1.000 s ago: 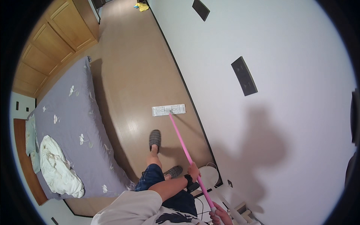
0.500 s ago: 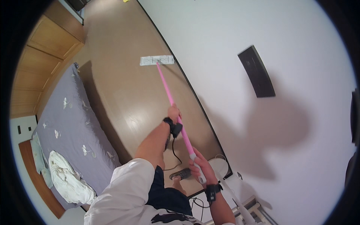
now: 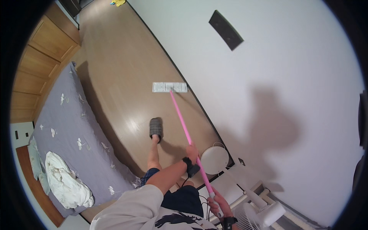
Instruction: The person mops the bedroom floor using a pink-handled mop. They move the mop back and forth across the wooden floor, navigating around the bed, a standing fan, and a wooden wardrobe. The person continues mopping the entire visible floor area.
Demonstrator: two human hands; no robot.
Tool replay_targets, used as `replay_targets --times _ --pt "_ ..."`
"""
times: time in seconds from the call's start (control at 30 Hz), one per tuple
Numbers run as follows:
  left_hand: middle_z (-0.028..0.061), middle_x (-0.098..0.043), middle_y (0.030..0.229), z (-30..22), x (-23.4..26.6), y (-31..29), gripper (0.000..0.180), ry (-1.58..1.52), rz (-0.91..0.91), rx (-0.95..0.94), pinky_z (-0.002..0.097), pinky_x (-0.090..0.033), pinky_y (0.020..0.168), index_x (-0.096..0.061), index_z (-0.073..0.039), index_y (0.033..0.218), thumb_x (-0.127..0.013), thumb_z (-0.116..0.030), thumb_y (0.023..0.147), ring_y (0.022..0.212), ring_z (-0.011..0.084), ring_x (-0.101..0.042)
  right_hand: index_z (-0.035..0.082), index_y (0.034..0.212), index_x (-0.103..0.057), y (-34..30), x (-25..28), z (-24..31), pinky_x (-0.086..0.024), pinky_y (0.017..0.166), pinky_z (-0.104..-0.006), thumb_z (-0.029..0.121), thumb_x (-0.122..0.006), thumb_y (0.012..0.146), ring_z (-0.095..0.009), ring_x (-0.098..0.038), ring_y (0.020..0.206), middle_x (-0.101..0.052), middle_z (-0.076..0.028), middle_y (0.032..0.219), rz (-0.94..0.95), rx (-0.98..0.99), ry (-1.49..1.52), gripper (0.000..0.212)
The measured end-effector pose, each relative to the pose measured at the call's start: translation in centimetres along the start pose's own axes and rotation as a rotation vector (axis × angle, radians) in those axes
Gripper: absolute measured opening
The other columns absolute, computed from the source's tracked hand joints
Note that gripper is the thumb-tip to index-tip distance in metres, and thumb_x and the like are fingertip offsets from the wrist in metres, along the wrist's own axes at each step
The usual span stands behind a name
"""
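Flat mop (image 3: 180, 117): its rectangular head (image 3: 161, 87) lies flat on the wood-grain floor (image 3: 107, 57), right end at the dark baseboard (image 3: 207, 115); from where I stand, I cannot tell whether the two touch. The pink pole (image 3: 204, 178) slopes from the head back to the person. Left hand (image 3: 193, 152): grip closed around the pole's pink section; a black device is strapped to the wrist. Right hand (image 3: 220, 205): grip closed around the pale end handle, near a white fan (image 3: 276, 211). A gray striped slipper (image 3: 155, 128) is positioned between the mop head and the left hand. The bed (image 3: 69, 126), purple-covered, stands to the left.
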State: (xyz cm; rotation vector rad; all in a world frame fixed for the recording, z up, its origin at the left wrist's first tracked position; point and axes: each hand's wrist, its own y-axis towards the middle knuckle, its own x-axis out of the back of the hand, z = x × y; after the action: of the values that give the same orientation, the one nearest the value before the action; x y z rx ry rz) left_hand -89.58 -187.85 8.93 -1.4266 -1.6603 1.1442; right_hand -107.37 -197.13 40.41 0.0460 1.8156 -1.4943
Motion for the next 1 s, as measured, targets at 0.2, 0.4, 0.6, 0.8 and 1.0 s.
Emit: replay_targets --times 0.2,0.4,0.6,0.8,1.0 --pt "0.0134 -0.054 0.054 6.6 1.1 -3.8 0.055 -0.140 0.138 0.133 0.0441 -0.047 0.039 -0.051 -0.002 0.075 -0.037 -0.043 0.108 0.042 0.0298 -0.058 0.023 0.163 -0.025 -6.1 3.0 -5.2 -0.039 0.044 -0.0184 0.016 -0.064 0.100 -0.007 -0.042 0.059 -0.055 -0.008 0.099 -0.022 0.033 0.163 0.075" --pt "0.0147 -0.054 0.054 7.9 2.5 -7.1 0.054 0.079 0.204 0.070 0.0458 -0.047 0.039 -0.051 -0.002 0.077 -0.035 -0.043 0.108 0.042 0.0315 -0.058 0.023 0.164 -0.022 -8.1 1.4 -7.8 -0.039 0.043 -0.0179 0.021 -0.066 0.100 -0.007 -0.043 0.058 -0.055 -0.007 0.098 -0.052 0.068 0.068 0.077" --pt "0.0129 -0.051 0.053 0.5 4.6 0.1 0.051 0.026 0.160 -0.043 0.0463 -0.047 0.039 -0.051 -0.004 0.083 -0.038 -0.046 0.108 0.042 0.0308 -0.057 0.023 0.164 -0.022 0.4 -1.8 -7.3 -0.040 0.043 -0.0179 0.020 -0.063 0.102 -0.006 -0.043 0.059 -0.054 -0.008 0.099 -0.013 0.085 0.139 0.075" --pt "0.0050 -0.046 0.056 -6.0 6.5 3.1 0.047 0.081 0.116 0.028 0.0394 -0.044 0.038 -0.048 -0.012 0.081 -0.043 -0.050 0.107 0.042 0.0220 -0.050 0.024 0.164 -0.023 5.9 -2.9 -7.9 -0.040 0.044 -0.0176 0.016 -0.060 0.103 -0.007 -0.043 0.060 -0.053 -0.008 0.099 0.130 0.083 0.227 0.071" --pt "0.0067 -0.047 0.056 5.5 5.5 -2.6 0.046 0.112 0.158 -0.008 0.0418 -0.044 0.038 -0.048 -0.010 0.084 -0.041 -0.049 0.107 0.042 0.0241 -0.051 0.024 0.164 -0.023 -2.0 4.8 -11.3 -0.040 0.044 -0.0178 0.017 -0.062 0.102 -0.006 -0.043 0.060 -0.054 -0.007 0.098 0.018 0.104 0.119 0.074"
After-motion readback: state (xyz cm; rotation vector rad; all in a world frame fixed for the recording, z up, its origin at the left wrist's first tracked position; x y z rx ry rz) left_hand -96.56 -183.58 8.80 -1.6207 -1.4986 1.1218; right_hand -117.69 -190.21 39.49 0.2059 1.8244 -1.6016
